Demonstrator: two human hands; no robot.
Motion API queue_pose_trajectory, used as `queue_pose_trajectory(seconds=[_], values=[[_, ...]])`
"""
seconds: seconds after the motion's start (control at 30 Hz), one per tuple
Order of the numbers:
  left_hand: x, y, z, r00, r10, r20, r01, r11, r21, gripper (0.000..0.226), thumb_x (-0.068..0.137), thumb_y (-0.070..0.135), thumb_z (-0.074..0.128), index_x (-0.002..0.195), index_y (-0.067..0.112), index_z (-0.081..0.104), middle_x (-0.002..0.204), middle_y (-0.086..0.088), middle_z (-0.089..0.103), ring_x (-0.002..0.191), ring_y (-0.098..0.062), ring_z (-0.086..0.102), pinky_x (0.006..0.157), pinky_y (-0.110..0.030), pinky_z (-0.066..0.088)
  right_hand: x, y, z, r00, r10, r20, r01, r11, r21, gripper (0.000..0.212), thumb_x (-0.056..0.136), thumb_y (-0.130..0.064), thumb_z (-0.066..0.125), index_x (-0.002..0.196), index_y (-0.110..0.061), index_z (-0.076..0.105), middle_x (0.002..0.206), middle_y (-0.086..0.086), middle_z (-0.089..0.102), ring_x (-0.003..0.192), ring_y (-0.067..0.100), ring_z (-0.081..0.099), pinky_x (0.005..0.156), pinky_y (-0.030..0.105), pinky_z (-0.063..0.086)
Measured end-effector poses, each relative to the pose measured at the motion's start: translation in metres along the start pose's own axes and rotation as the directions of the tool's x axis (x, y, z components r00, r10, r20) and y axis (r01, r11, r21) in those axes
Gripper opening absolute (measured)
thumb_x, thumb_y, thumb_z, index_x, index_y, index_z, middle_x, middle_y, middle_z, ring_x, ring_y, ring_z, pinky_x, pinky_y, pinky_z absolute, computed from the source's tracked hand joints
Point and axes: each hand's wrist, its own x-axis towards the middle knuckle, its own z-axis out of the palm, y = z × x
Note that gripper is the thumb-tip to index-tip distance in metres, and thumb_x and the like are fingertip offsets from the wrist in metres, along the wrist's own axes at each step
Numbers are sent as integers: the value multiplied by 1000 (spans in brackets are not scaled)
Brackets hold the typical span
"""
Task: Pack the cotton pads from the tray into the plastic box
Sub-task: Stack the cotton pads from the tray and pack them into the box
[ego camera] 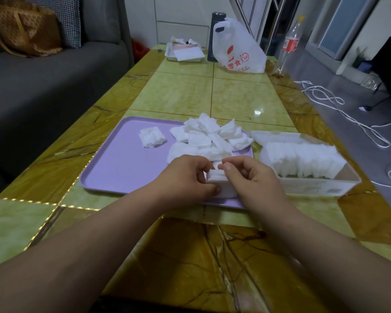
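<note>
Tally on the bench (242, 96), kind by kind.
Two hands, left hand (185, 177) and right hand (248, 175), pinching one held stack (217, 177) of cotton pads; one lilac tray (113, 168) bearing one loose heap (210, 136), too jumbled to count singly, plus one small stack (151, 137) apart; one plastic box (314, 188) with one packed row (303, 159); at the far end one white tray (169, 55), one plastic bag (237, 50), one dark flask (215, 21), one clear bottle (290, 41).

You have open room over the left half of the lilac plastic tray (113, 168), on the near side of a small stack of white pads (152, 137). A loose heap of white square cotton pads (208, 136) crowds its far right. The white rectangular plastic box (314, 188) stands just right of the tray, packed with upright pads.
</note>
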Motion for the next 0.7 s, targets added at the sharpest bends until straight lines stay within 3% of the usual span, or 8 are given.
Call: queue_pose_trajectory(seconds=[0.13, 0.3, 0.4, 0.5, 0.6, 0.7], values=[[-1, -2, -1, 1000, 3, 3, -3, 999, 49, 19, 77, 32, 83, 88, 29, 68, 62, 8, 66, 55, -5, 57, 57, -26, 44, -1, -4, 11, 999, 21, -47, -20, 1000, 14, 21, 104, -12, 53, 112, -27, 65, 106, -10, 77, 96, -6, 68, 78, 8, 51], [0, 2, 6, 999, 35, -18, -33, 997, 76, 16, 83, 28, 76, 73, 26, 64, 61, 8, 58, 55, -2, 50, 55, -24, 38, 0, -8, 17, 995, 94, -19, -91, 988, 125, 35, 101, 2, 45, 114, -24, 65, 98, -8, 77, 75, -3, 70, 62, 9, 51], [3, 3, 4, 999, 48, -23, -46, 995, 92, 14, 84, 26, 75, 74, 28, 65, 60, 9, 58, 55, -2, 50, 54, -21, 37, 3, -6, 14, 993, 108, 39, -112, 985, 130, 34, 101, 0, 47, 113, -22, 69, 103, -6, 75, 89, 0, 72, 75, 14, 55], [2, 4, -6, 998, 38, -45, -37, 999, 19, 7, 86, 24, 76, 82, 27, 70, 64, 6, 63, 55, -4, 55, 54, -20, 42, 5, -4, 6, 985, 37, 166, -26, 998, -65, 40, 94, -5, 59, 125, -29, 65, 114, -10, 71, 103, 6, 68, 91, 24, 55], [-4, 4, -18, 999, 19, -33, -23, 992, -123, 13, 89, 19, 76, 101, 22, 72, 77, -1, 73, 64, -10, 68, 60, -25, 55, 3, -7, 4, 975, -113, 190, 168, 937, -306, 40, 91, -9, 63, 118, -37, 66, 105, -15, 71, 94, 0, 66, 80, 15, 52], [-2, -9, -31, 992, -9, -124, 9, 1000, 2, 18, 90, 22, 74, 107, 28, 70, 81, 7, 69, 68, -5, 64, 65, -21, 52, 3, -7, 5, 983, -165, 76, 181, 928, -325, 28, 92, -8, 62, 106, -31, 71, 93, -18, 71, 87, -5, 62, 68, 4, 44]])
